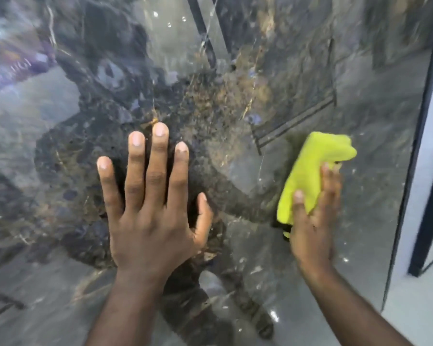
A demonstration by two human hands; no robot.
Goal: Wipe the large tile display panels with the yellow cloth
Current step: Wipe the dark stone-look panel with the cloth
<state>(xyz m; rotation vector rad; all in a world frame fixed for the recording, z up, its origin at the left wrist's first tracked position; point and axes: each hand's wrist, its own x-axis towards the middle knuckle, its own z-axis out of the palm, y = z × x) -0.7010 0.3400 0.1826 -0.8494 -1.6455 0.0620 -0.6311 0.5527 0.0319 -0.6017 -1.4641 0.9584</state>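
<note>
One tile panel [235, 78], cut off top and left. Left hand [148, 216] spread flat on it. Right hand [313, 223], blurred, presses one yellow cloth [318, 166] flat near panel's right edge, half-hiding it.

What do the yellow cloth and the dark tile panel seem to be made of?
The yellow cloth: probably microfibre, soft and matte; it bunches in folds under the right hand. The tile panel: likely polished porcelain or stone, dark marble pattern with gold veins; its glossy face mirrors lights. Which one, the look leaves open.
</note>
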